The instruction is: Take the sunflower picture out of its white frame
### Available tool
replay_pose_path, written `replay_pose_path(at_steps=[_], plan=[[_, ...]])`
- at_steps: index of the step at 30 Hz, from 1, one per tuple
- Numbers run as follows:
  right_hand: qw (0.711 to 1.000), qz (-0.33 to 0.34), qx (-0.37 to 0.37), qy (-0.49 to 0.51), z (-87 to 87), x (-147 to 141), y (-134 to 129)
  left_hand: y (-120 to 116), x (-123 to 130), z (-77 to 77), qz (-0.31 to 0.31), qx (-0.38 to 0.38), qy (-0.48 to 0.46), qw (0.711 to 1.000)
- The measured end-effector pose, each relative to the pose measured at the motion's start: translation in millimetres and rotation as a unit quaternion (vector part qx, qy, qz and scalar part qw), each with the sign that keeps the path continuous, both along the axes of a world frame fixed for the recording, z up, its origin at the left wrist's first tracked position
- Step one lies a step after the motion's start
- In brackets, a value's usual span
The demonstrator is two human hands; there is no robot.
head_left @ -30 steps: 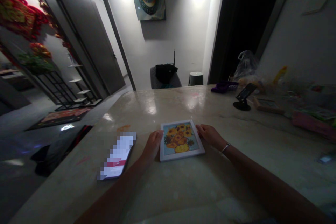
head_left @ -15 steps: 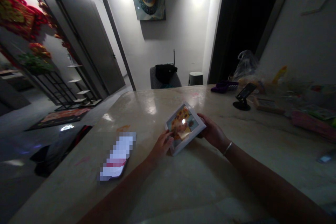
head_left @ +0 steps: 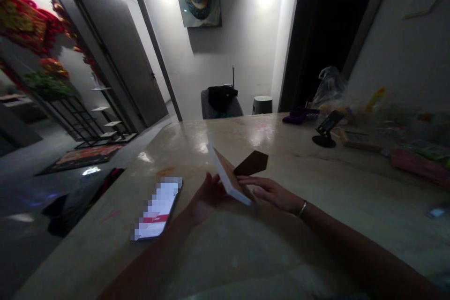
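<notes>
Here our left hand (head_left: pixel 207 199) grips the tilted frame (head_left: pixel 226 176) — likely steadying it. Our right hand (head_left: pixel 273 192), half-open, touches its right face.

tilted frame (head_left: pixel 230 179) between both hands (head_left: pixel 207 199) (head_left: pixel 274 193)

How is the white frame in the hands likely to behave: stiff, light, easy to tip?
The white frame is probably stiff: its edge looks straight in the left hand. It may be light, being slim. Stood up, it might tip if pushed, as one brown flap seems its only prop.
</notes>
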State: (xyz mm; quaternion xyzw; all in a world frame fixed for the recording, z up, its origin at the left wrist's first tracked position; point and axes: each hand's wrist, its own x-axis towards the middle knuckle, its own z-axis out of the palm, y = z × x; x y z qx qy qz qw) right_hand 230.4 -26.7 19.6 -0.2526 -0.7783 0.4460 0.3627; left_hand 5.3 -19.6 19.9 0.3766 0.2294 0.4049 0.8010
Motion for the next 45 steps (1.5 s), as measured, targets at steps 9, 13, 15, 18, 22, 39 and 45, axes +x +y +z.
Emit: replay_pose_path(at_steps=[9,13,15,18,22,39,45], plan=[[0.975,-0.180,0.072,-0.109,-21.1,-3.2,11.8,3.2,-10.5,7.9,0.141,-0.162,0.109,0.971],[0.963,-0.182,0.116,-0.161,-25.5,-0.3,13.5,2.0,-0.7,-1.8,0.141,-0.162,0.119,0.969],[0.957,-0.175,0.140,-0.185,-25.7,-0.3,12.3,2.0,3.2,-4.0,0.135,-0.162,0.129,0.969],[0.946,-0.184,0.168,-0.208,-25.1,-1.6,11.2,2.7,6.2,-6.8,0.115,-0.166,0.137,0.970],[0.940,-0.179,0.181,-0.227,-22.1,-1.7,11.8,3.1,6.9,-10.7,0.073,-0.146,0.112,0.980],[0.899,-0.204,0.193,-0.336,-4.5,-7.1,8.9,-2.7,8.7,-11.5,0.033,-0.086,0.098,0.991],[0.899,-0.242,0.161,-0.328,-1.1,-6.9,6.8,-10.4,6.2,-10.6,-0.020,-0.043,0.129,0.990]])
